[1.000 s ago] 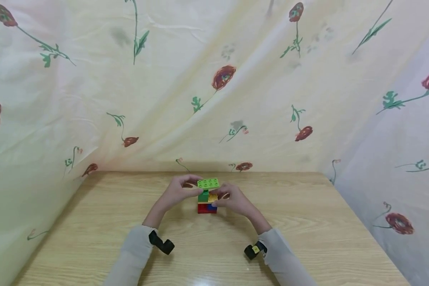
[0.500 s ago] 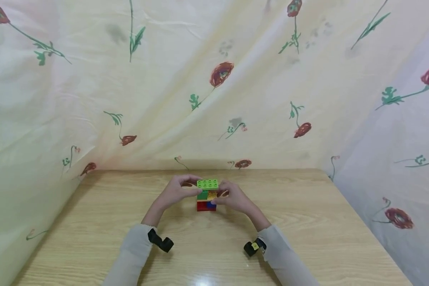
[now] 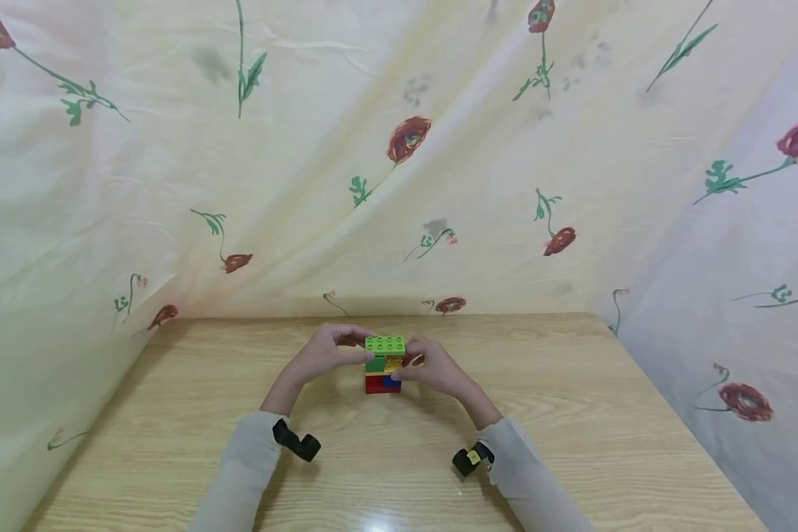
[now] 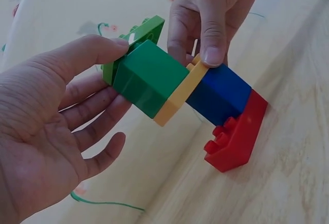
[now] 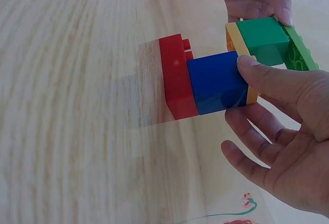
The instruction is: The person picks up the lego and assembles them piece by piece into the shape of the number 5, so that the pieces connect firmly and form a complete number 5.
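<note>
A stack of toy building bricks stands upright on the table. At the bottom is a red brick (image 5: 176,80), with a blue brick (image 5: 218,82) on its right part. Over the blue one lies a thin yellow-orange plate (image 4: 180,93), which carries a dark green brick (image 4: 150,75) on its left part. A light green plate (image 3: 385,345) tops the stack. My left hand (image 3: 322,356) pinches the light green plate at its left end, thumb in front. My right hand (image 3: 437,367) grips the blue brick and orange plate from the right side, thumb on their front.
The wooden table (image 3: 386,465) stretches out around the stack. A flowered cloth (image 3: 292,162) hangs behind the table and along both sides. Each wrist bears a black camera (image 3: 299,441) on a strap.
The light green plate, tilted and raised at first, now sits level and lower over the dark green brick. Both hands stay at the stack. The head view has shifted slightly.
</note>
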Demonstrator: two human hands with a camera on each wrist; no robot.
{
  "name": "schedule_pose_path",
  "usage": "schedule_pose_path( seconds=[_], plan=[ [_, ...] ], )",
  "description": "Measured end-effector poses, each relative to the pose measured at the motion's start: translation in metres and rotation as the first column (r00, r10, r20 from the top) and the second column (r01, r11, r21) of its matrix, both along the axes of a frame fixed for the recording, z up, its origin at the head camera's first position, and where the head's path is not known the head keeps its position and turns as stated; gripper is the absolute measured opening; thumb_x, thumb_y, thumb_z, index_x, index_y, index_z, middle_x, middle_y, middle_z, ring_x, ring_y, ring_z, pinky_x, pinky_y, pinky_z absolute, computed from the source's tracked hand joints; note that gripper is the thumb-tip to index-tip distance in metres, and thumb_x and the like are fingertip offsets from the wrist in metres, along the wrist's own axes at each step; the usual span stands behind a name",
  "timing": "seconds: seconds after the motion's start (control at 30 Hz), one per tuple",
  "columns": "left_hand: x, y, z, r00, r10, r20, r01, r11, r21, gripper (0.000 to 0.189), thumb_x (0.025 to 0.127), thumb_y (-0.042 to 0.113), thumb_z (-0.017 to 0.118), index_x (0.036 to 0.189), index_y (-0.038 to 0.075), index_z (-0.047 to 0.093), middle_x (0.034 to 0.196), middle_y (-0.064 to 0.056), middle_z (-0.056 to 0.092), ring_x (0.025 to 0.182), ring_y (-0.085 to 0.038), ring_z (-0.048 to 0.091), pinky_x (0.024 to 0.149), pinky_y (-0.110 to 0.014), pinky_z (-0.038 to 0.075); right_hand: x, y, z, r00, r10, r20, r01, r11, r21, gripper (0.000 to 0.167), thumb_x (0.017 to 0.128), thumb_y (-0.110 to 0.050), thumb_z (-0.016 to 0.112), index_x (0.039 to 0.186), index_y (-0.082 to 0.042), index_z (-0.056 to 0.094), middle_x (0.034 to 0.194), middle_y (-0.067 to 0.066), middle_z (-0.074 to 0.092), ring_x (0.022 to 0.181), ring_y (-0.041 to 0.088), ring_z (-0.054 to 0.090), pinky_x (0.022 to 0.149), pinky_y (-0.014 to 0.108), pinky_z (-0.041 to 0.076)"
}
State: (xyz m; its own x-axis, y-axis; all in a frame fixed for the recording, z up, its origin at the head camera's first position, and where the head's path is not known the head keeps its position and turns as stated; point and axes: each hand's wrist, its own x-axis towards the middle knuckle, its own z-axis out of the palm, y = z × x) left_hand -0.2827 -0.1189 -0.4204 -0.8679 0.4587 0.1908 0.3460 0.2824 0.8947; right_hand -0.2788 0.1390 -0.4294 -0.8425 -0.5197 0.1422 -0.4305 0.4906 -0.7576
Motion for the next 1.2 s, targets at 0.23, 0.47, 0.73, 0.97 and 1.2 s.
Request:
schedule_pose_path(
  seconds=[0.23,0.47,0.73,0.97,1.2],
  plan=[
    [-0.002,-0.001,0.005,1.000,-0.014,0.009,0.014,1.000,-0.003,0.035,0.088,0.019,0.080,0.121,0.008,0.073,0.119,-0.010,0.073,0.108,-0.023,0.066,0.088,-0.036,0.055,-0.003,0.000,-0.001,1.000,0.007,-0.007,-0.007,1.000,-0.001,0.022,0.086,-0.017,0.082,0.103,-0.005,0.074,0.102,0.010,0.063,0.096,0.024,0.063,0.085,0.034,0.053],
    [-0.003,0.000,0.012,1.000,0.000,-0.027,0.000,1.000,-0.028,0.032,0.085,0.019,0.083,0.116,0.012,0.076,0.115,-0.005,0.075,0.106,-0.022,0.065,0.098,-0.052,0.049,-0.006,-0.001,0.003,1.000,0.003,-0.016,-0.002,1.000,0.005,0.019,0.087,-0.017,0.082,0.099,-0.007,0.074,0.101,0.012,0.062,0.094,0.020,0.062,0.085,0.034,0.054],
    [-0.003,0.001,0.015,0.999,0.003,-0.040,-0.004,0.999,-0.042,0.032,0.085,0.020,0.083,0.115,0.012,0.076,0.114,-0.005,0.075,0.106,-0.021,0.066,0.098,-0.051,0.050,-0.007,-0.001,0.005,1.000,0.000,-0.021,0.001,1.000,0.008,0.020,0.086,-0.017,0.082,0.102,-0.007,0.075,0.101,0.010,0.062,0.095,0.020,0.063,0.086,0.034,0.053],
    [-0.001,0.001,0.012,0.999,-0.009,-0.049,0.007,0.999,-0.045,0.032,0.085,0.020,0.083,0.115,0.012,0.077,0.112,-0.005,0.076,0.105,-0.022,0.066,0.096,-0.053,0.051,-0.005,0.001,0.001,1.000,0.003,-0.015,-0.003,1.000,0.003,0.019,0.086,-0.019,0.083,0.098,-0.007,0.073,0.102,0.013,0.062,0.095,0.021,0.063,0.085,0.034,0.055],
    [0.002,0.000,0.008,0.999,-0.010,-0.050,0.008,0.999,-0.044,0.031,0.086,0.020,0.083,0.115,0.012,0.077,0.112,-0.006,0.076,0.107,-0.026,0.068,0.098,-0.054,0.050,-0.001,0.002,-0.001,1.000,0.008,0.006,-0.008,1.000,-0.002,0.023,0.086,-0.019,0.082,0.104,-0.007,0.074,0.103,0.012,0.062,0.097,0.023,0.063,0.086,0.034,0.053]
  ],
)
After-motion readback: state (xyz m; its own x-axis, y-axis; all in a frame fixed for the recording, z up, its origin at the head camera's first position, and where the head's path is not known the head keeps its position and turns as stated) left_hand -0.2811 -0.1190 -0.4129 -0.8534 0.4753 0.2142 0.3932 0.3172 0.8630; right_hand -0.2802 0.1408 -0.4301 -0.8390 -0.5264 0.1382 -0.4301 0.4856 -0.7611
